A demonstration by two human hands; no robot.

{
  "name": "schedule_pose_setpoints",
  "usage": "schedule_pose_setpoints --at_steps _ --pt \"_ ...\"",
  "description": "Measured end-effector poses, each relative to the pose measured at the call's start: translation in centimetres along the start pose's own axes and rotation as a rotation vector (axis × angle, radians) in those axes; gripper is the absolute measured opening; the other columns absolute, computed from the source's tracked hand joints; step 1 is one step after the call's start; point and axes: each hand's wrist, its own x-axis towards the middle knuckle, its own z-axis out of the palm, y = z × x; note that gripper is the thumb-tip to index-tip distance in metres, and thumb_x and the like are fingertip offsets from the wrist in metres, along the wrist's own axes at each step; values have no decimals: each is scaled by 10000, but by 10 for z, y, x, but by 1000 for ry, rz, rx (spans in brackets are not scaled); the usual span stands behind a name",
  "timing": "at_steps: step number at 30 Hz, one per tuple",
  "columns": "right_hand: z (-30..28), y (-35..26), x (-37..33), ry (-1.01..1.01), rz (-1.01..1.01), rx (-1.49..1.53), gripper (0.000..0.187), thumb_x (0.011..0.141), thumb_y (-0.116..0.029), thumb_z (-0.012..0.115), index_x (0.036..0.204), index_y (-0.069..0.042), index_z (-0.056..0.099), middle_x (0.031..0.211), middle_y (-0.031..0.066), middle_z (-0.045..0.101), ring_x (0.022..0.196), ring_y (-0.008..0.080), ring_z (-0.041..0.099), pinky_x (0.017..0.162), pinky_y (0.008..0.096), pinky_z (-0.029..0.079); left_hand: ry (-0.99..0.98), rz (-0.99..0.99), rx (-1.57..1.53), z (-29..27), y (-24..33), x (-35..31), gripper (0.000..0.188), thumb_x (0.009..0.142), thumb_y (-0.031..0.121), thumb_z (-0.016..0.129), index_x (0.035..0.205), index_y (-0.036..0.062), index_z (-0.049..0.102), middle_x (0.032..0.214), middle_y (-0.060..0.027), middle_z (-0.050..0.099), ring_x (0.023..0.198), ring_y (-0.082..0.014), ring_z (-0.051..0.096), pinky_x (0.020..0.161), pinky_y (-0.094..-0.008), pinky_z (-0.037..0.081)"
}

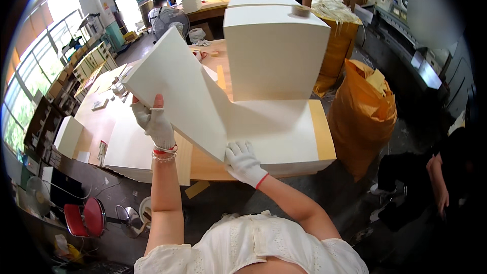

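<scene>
The lifted white paper (185, 89) stands tilted above the table (204, 169), its free end pointing up and left, its long axis slanting down to the right. Our left hand (154, 122), gloved, grasps its left edge. Our right hand (246, 165) lies fingers outstretched at its lower end; whether they grip, we cannot tell. There the lifted paper meets the low pile (274, 127), which has a tan strip (322, 131) along its right edge. Behind rises a tall white stack (276, 58), with a wedge of room between it and the lifted paper. We see an orange sack (362, 122) at right, grey floor (289, 190) below.
</scene>
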Motion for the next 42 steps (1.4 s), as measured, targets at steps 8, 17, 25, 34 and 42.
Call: schedule_pose_setpoints --at_steps 8,17,25,34,42 --pt "4 -5 0 -31 -49 -152 617 638 -296 780 1140 -48 521 1189 147 500 1147 341 469 976 540 361 19 -81 -155 -35 -57 72 498 854 10 682 1303 -21 468 1108 -75 614 925 -137 603 805 -267 511" --pt "-22 -32 31 -104 320 272 761 779 -353 778 1359 -17 419 1367 195 436 1272 377 434 1076 469 358 18 138 -26 13 14 110 427 859 64 701 1236 -15 516 1011 -44 636 799 -103 600 677 -250 524" --pt "2 -84 140 342 40 1166 718 893 -247 700 1462 -49 309 1420 119 436 1289 258 453 1066 383 399 -57 767 319 41 97 57 305 788 69 671 1092 35 664 1249 -202 609 1048 -380 650 712 -441 597" --pt "50 -158 197 167 163 1529 534 921 -69 611 1396 -29 371 1306 78 512 1176 173 519 961 320 454 -490 414 676 -14 37 126 587 831 205 660 1356 16 476 1250 -215 581 1174 -353 578 942 -399 496" --pt "87 -155 240 -146 825 1605 222 896 0 599 1080 35 481 1072 125 585 968 230 616 825 372 548 -330 -308 1165 -295 102 131 390 915 143 656 1283 56 564 1201 -102 662 934 -163 673 811 -286 541"
